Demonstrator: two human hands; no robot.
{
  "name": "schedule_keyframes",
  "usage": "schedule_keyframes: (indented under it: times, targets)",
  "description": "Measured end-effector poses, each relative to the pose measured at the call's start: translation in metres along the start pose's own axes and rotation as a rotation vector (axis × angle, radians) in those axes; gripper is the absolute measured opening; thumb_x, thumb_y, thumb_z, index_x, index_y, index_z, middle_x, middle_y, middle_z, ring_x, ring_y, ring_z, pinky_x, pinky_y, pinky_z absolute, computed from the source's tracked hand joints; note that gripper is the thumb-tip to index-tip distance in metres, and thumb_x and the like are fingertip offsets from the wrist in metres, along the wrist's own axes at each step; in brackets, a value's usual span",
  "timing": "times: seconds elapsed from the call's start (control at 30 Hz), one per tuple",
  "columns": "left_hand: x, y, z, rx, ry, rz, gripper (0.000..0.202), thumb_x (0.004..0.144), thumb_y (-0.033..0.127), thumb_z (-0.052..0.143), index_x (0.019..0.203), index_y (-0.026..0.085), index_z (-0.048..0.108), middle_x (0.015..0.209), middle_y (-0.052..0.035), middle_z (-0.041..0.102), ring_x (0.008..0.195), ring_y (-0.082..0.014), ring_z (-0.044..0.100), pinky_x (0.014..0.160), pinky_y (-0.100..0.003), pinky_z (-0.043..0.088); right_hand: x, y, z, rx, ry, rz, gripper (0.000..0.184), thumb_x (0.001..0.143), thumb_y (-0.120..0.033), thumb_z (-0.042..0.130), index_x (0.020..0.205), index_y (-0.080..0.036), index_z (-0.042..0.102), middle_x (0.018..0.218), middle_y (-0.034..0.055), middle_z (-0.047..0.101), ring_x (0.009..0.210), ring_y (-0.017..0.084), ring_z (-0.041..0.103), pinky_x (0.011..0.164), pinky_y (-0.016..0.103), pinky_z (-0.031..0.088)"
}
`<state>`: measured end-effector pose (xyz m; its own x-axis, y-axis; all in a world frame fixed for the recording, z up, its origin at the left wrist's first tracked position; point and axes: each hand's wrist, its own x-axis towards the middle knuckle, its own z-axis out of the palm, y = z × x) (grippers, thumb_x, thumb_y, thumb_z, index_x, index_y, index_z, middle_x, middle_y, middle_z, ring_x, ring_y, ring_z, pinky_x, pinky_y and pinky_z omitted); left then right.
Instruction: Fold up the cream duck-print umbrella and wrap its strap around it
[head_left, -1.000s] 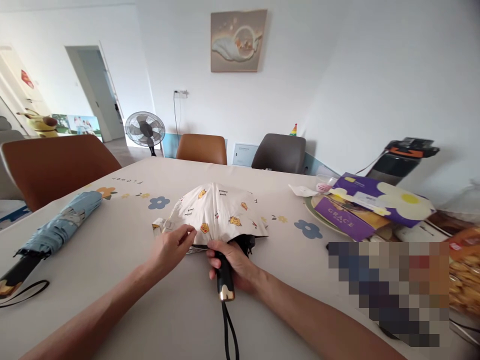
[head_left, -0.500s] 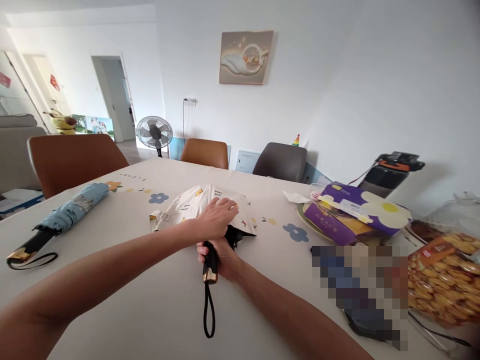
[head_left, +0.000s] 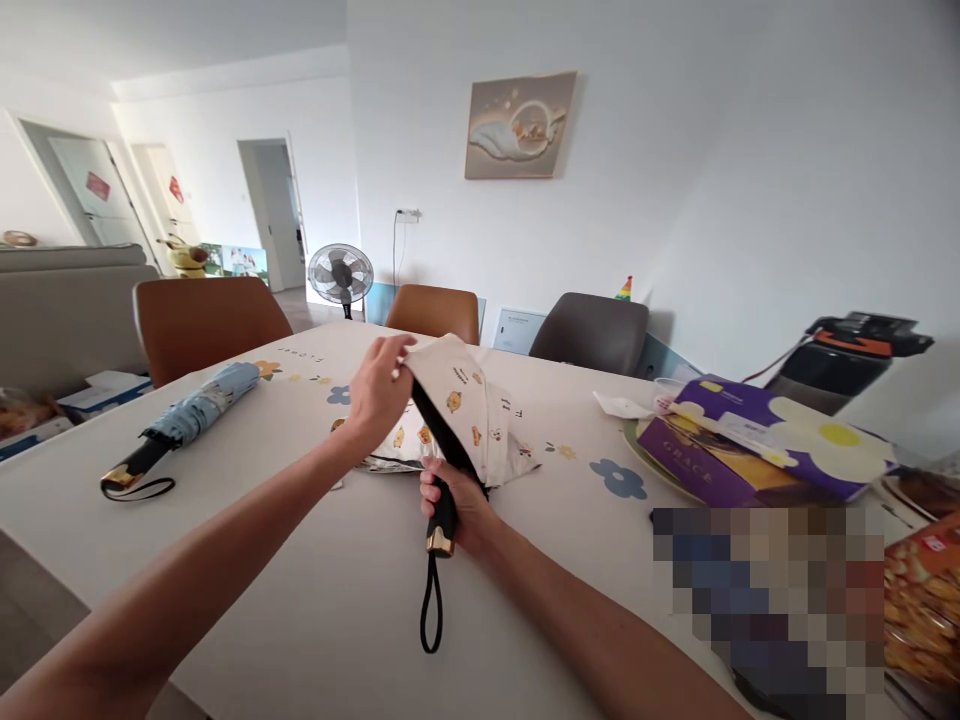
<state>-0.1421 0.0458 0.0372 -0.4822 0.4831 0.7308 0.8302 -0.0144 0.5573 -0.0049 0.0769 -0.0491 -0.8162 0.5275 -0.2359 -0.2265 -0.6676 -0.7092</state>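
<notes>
A white umbrella (head_left: pixel 469 400) with small printed cartoon figures lies loosely folded over the middle of the table, its dark underside partly showing. My right hand (head_left: pixel 465 505) is closed around its black handle, which has a gold end and a black wrist loop (head_left: pixel 431 610) hanging toward me. My left hand (head_left: pixel 382 390) pinches the edge of the umbrella's fabric and holds a fold of it raised to the upper left. A blue folded umbrella (head_left: pixel 199 410) with a black and gold handle rests on the table to the left, apart from both hands.
The table (head_left: pixel 300 600) has a pale cloth with printed flowers. At the right stand a purple box (head_left: pixel 697 455), a black bottle-like container (head_left: pixel 832 360), a bag of snacks (head_left: pixel 926 610) and a blurred-out item. Chairs line the far side, with a fan (head_left: pixel 341 275) behind.
My left hand has moved left and up from the top of the white umbrella, lifting a fold of its fabric. My right hand keeps its hold on the handle. The view has turned left.
</notes>
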Motion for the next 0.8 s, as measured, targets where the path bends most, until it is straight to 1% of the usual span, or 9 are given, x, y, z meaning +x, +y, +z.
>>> schedule_keyframes:
  times: [0.1, 0.17, 0.27, 0.33, 0.43, 0.5, 0.63, 0.73, 0.8]
  targets:
    - [-0.019, -0.043, -0.015, -0.137, -0.030, -0.262, 0.040, 0.070, 0.012, 0.041, 0.102, 0.022, 0.063, 0.097, -0.0045, 0.054, 0.081, -0.0159, 0.052, 0.065, -0.026, 0.045, 0.000, 0.000, 0.000, -0.017, 0.026, 0.011, 0.031, 0.061, -0.028, 0.078, 0.070, -0.016, 0.051, 0.060, -0.0068, 0.044, 0.043, 0.003, 0.034, 0.036, 0.017, 0.035]
    - [-0.033, -0.061, -0.021, -0.314, -0.092, -0.499, 0.038, 0.065, 0.014, 0.042, 0.093, 0.019, 0.067, 0.098, -0.0051, 0.055, 0.078, -0.0152, 0.051, 0.058, -0.024, 0.046, -0.001, 0.000, 0.000, -0.019, 0.029, 0.013, 0.030, 0.062, -0.028, 0.077, 0.071, -0.016, 0.052, 0.060, -0.0064, 0.045, 0.044, 0.003, 0.035, 0.035, 0.017, 0.035]
    - [-0.045, -0.068, -0.026, -0.580, -0.172, -0.799, 0.035, 0.061, 0.016, 0.047, 0.089, 0.017, 0.068, 0.085, -0.0032, 0.059, 0.064, -0.0116, 0.051, 0.053, -0.023, 0.047, -0.002, 0.001, 0.001, -0.042, 0.006, 0.007, 0.030, 0.063, -0.030, 0.077, 0.072, -0.016, 0.053, 0.062, -0.0061, 0.045, 0.045, 0.004, 0.037, 0.036, 0.017, 0.036]
    - [-0.046, -0.066, -0.028, -0.763, -0.124, -0.912, 0.033, 0.059, 0.014, 0.052, 0.089, 0.016, 0.067, 0.077, -0.0017, 0.060, 0.060, -0.0103, 0.052, 0.052, -0.022, 0.047, -0.003, 0.002, 0.002, -0.079, 0.013, -0.002, 0.031, 0.062, -0.031, 0.078, 0.071, -0.016, 0.053, 0.063, -0.0058, 0.045, 0.045, 0.004, 0.037, 0.036, 0.018, 0.037]
    - [-0.045, -0.066, -0.026, -0.991, -0.014, -1.010, 0.030, 0.062, 0.010, 0.054, 0.089, 0.014, 0.065, 0.077, -0.0025, 0.063, 0.063, -0.0109, 0.057, 0.054, -0.022, 0.050, -0.003, 0.004, 0.003, -0.138, 0.047, -0.017, 0.031, 0.060, -0.032, 0.078, 0.067, -0.016, 0.053, 0.062, -0.0054, 0.044, 0.045, 0.004, 0.037, 0.037, 0.019, 0.039]
    - [-0.046, -0.070, -0.025, -1.059, -0.016, -1.062, 0.029, 0.064, 0.008, 0.054, 0.091, 0.014, 0.065, 0.078, -0.0030, 0.065, 0.064, -0.0110, 0.059, 0.057, -0.023, 0.053, -0.003, 0.005, 0.003, -0.157, 0.042, -0.009, 0.030, 0.061, -0.033, 0.077, 0.066, -0.016, 0.054, 0.061, -0.0054, 0.043, 0.045, 0.004, 0.036, 0.038, 0.019, 0.039]
    - [-0.052, -0.079, -0.026, -1.021, -0.112, -1.124, 0.030, 0.066, 0.005, 0.053, 0.092, 0.013, 0.066, 0.078, -0.0047, 0.065, 0.062, -0.0106, 0.060, 0.054, -0.021, 0.052, -0.002, 0.002, 0.000, -0.116, -0.005, 0.029, 0.024, 0.063, -0.029, 0.075, 0.069, -0.015, 0.056, 0.063, -0.0051, 0.044, 0.046, 0.004, 0.034, 0.038, 0.017, 0.038]
    - [-0.055, -0.082, -0.030, -0.881, -0.238, -1.086, 0.032, 0.063, 0.005, 0.054, 0.091, 0.010, 0.067, 0.078, -0.0071, 0.064, 0.058, -0.0110, 0.059, 0.053, -0.022, 0.053, -0.003, -0.002, 0.000, -0.085, -0.017, 0.028, 0.022, 0.063, -0.025, 0.074, 0.068, -0.015, 0.056, 0.065, -0.0047, 0.044, 0.047, 0.004, 0.034, 0.039, 0.017, 0.037]
    - [-0.054, -0.081, -0.033, -0.811, -0.292, -1.048, 0.033, 0.061, 0.006, 0.056, 0.091, 0.009, 0.068, 0.077, -0.0069, 0.063, 0.058, -0.0116, 0.059, 0.055, -0.024, 0.054, -0.005, -0.003, 0.002, -0.093, -0.005, 0.023, 0.021, 0.064, -0.025, 0.073, 0.066, -0.015, 0.055, 0.064, -0.0045, 0.044, 0.047, 0.004, 0.034, 0.039, 0.017, 0.037]
